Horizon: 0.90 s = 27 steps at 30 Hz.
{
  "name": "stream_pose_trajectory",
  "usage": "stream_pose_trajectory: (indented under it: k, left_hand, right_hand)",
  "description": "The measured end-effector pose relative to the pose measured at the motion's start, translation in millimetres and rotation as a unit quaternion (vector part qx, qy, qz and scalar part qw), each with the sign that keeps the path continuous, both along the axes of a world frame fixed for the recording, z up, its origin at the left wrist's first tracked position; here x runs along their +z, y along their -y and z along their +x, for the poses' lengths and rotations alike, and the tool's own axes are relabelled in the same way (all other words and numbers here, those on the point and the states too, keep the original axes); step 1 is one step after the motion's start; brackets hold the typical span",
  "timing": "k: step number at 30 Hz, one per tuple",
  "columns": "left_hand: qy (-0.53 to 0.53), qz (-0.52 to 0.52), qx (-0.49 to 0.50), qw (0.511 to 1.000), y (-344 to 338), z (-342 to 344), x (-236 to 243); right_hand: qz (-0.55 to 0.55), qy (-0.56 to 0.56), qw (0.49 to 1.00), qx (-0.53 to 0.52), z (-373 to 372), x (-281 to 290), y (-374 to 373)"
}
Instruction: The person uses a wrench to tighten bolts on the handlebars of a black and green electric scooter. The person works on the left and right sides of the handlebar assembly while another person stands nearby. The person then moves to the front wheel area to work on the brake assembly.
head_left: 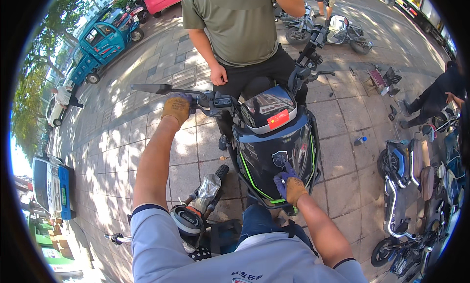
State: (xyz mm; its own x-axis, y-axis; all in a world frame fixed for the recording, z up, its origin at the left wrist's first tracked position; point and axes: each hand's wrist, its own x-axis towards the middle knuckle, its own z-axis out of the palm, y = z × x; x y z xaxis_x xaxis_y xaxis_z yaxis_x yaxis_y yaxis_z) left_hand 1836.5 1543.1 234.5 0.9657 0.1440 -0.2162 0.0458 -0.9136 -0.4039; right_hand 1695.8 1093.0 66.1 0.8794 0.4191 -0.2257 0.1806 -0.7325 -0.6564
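While left grip [177,109] clasps handlebar [214,102] — right [293,187] fronts panel [258,168].

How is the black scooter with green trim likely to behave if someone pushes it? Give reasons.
The scooter is probably heavy, given its broad body. Its front panel looks glossy and curved, so a push there may slip. The mirror juts far out sideways, so it may be easily knocked or twisted.

The gloved left hand [177,109] stretches forward while the right hand [291,186] curls closer in
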Motion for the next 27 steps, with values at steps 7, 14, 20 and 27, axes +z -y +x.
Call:
stream_pose_trajectory:
  k: [7,14,20,27]
  left_hand:
    - [0.025,-0.062,-0.131,0.989,-10,-9,16]
    - [0.023,-0.062,-0.201,0.977,-22,-12,14]
    - [-0.025,-0.15,-0.15,0.977,-51,-12,-12]
    - [0.02,-0.131,-0.151,0.98,-40,-6,7]
  right_hand:
    - [-0.002,0.012,1.0,-0.008,0,-3,3]
    - [0.123,-0.015,0.989,-0.082,-18,-42,4]
    - [0.354,-0.206,0.894,-0.183,-7,0,-50]
    - [0.109,0.015,0.991,-0.079,-8,6,-34]
